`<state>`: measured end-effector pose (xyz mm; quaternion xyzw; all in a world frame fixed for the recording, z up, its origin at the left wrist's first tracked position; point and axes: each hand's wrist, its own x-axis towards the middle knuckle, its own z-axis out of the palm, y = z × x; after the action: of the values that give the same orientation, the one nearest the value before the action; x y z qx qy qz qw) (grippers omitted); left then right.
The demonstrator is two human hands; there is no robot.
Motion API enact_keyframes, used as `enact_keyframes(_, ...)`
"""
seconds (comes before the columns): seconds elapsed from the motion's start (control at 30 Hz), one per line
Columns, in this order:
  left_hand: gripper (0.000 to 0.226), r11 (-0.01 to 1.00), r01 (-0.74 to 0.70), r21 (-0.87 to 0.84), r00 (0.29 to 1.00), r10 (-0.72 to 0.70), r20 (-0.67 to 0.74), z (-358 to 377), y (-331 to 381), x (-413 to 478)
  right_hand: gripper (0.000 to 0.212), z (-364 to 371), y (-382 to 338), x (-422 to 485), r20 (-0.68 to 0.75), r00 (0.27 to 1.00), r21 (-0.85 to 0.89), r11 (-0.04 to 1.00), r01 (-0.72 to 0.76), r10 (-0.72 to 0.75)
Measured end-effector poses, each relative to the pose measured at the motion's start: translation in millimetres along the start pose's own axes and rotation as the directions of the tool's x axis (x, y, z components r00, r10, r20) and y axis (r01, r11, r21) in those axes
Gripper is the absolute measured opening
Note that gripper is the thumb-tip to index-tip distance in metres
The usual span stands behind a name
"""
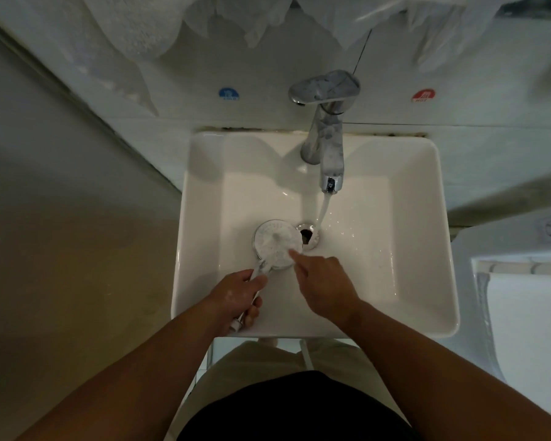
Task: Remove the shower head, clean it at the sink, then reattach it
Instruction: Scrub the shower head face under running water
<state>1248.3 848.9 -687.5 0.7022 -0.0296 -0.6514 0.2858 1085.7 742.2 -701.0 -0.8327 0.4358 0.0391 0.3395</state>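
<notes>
The shower head (274, 241), a round white spray face on a chrome handle, lies face-up inside the white square sink (204, 198), just left of the drain (309, 233). My left hand (236, 296) grips its handle near the sink's front edge. My right hand (323, 283) reaches over from the right, its index finger stretched out and touching the lower right of the spray face while the other fingers are curled under. Water runs from the chrome faucet (326, 144) and lands right of the drain, beside the shower head.
Blue cold (229, 93) and red hot (423, 95) stickers flank the faucet on the wall. White plastic bags and a towel (268, 17) hang above. A toilet (528, 313) stands at the right. Bare floor lies to the left.
</notes>
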Motion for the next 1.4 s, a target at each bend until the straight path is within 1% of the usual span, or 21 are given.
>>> enact_keyframes(0.07, 0.024, 1.000, 0.006, -0.005, 1.000, -0.006, 0.003, 1, 0, 0, 0.041, 0, -7, -10, 0.058, 0.994, 0.004, 0.996, 0.092, -0.092)
enact_keyframes(0.1, 0.023, 1.000, 0.006, -0.009, 1.000, -0.006, 0.005, 1, 0, 0, 0.041, -1, -6, -10, 0.056, 0.993, -0.010, 0.994, 0.107, -0.106)
enact_keyframes(0.13, 0.023, 1.000, 0.006, -0.012, 1.000, -0.006, 0.005, 1, 0, 0, 0.041, -3, 0, -5, 0.040, 0.996, -0.022, 0.997, 0.079, -0.078)
enact_keyframes(0.23, 0.022, 1.000, 0.001, -0.010, 1.000, -0.001, 0.004, 0, 1, 0, 0.041, -10, 13, 13, -0.045, 0.995, -0.035, 0.995, -0.096, 0.094)
enact_keyframes(0.27, 0.022, 1.000, -0.002, -0.008, 1.000, 0.002, 0.005, 0, 1, -1, 0.041, -10, 12, 14, -0.056, 0.993, -0.033, 0.994, -0.109, 0.107)
enact_keyframes(0.3, 0.022, 1.000, -0.003, -0.009, 1.000, 0.003, 0.006, 0, 1, -1, 0.041, -8, 8, 12, -0.039, 0.996, -0.022, 0.996, -0.085, 0.084)
enact_keyframes(0.4, 0.022, 1.000, -0.004, -0.014, 1.000, 0.004, 0.007, 1, 1, -2, 0.041, 0, -10, -7, 0.086, 0.993, -0.001, 0.997, 0.079, -0.078)
enact_keyframes(0.43, 0.022, 1.000, -0.003, -0.012, 1.000, 0.003, 0.005, 1, 1, -2, 0.041, 0, -11, -10, 0.093, 0.990, -0.007, 0.994, 0.111, -0.110)
enact_keyframes(0.47, 0.022, 1.000, -0.002, -0.011, 1.000, 0.002, 0.003, 2, 1, -1, 0.041, -1, -7, -8, 0.078, 0.992, -0.021, 0.995, 0.100, -0.098)
enact_keyframes(0.57, 0.022, 1.000, 0.000, -0.012, 1.000, 0.000, 0.003, 2, 0, -1, 0.040, -9, 9, 13, -0.043, 0.997, -0.055, 0.997, -0.062, 0.059)
enact_keyframes(0.63, 0.022, 1.000, 0.004, -0.011, 1.000, -0.004, -0.002, 1, 0, 0, 0.040, -9, 9, 16, -0.063, 0.995, -0.038, 0.996, -0.081, 0.079)
enact_keyframes(0.73, 0.022, 1.000, 0.012, -0.011, 1.000, -0.012, -0.004, 1, 0, 1, 0.041, 2, -6, -1, 0.054, 0.998, 0.010, 0.999, 0.033, -0.034)
enact_keyframes(0.8, 0.022, 1.000, 0.013, -0.019, 1.000, -0.013, 0.003, 1, -1, 2, 0.042, 4, -6, -7, 0.084, 0.991, -0.005, 0.995, 0.105, -0.104)
enact_keyframes(0.83, 0.022, 1.000, 0.014, -0.024, 1.000, -0.014, 0.007, 1, -1, 2, 0.041, 1, -2, -4, 0.067, 0.993, -0.011, 0.996, 0.094, -0.093)
enact_keyframes(0.93, 0.020, 1.000, 0.014, -0.022, 1.000, -0.014, 0.006, 1, -2, 3, 0.040, -11, 13, 16, -0.050, 0.997, -0.036, 0.997, -0.066, 0.064)
enact_keyframes(1.0, 0.021, 1.000, 0.009, -0.016, 1.000, -0.009, 0.007, 0, -2, 3, 0.040, -10, 9, 17, -0.069, 0.994, -0.033, 0.995, -0.093, 0.091)
enact_keyframes(1.1, 0.022, 1.000, 0.012, -0.018, 1.000, -0.012, 0.011, -1, -2, 4, 0.042, 2, -12, -3, 0.052, 0.998, 0.010, 1.000, 0.022, -0.023)
enact_keyframes(1.17, 0.023, 1.000, 0.010, -0.021, 1.000, -0.010, 0.017, 0, -1, 3, 0.042, 4, -12, -9, 0.087, 0.992, -0.004, 0.996, 0.092, -0.091)
enact_keyframes(1.23, 0.022, 1.000, 0.009, -0.022, 1.000, -0.009, 0.012, 0, -1, 3, 0.041, -1, -2, 1, 0.034, 0.998, -0.012, 0.999, 0.048, -0.047)
enact_keyframes(1.33, 0.021, 1.000, 0.005, -0.017, 1.000, -0.005, 0.009, 1, -1, 2, 0.040, -8, 9, 17, -0.064, 0.994, -0.037, 0.995, -0.094, 0.091)
enact_keyframes(1.4, 0.021, 1.000, 0.010, -0.013, 1.000, -0.010, 0.010, 0, 0, 2, 0.041, -4, 0, 14, -0.038, 0.997, -0.030, 0.997, -0.066, 0.065)
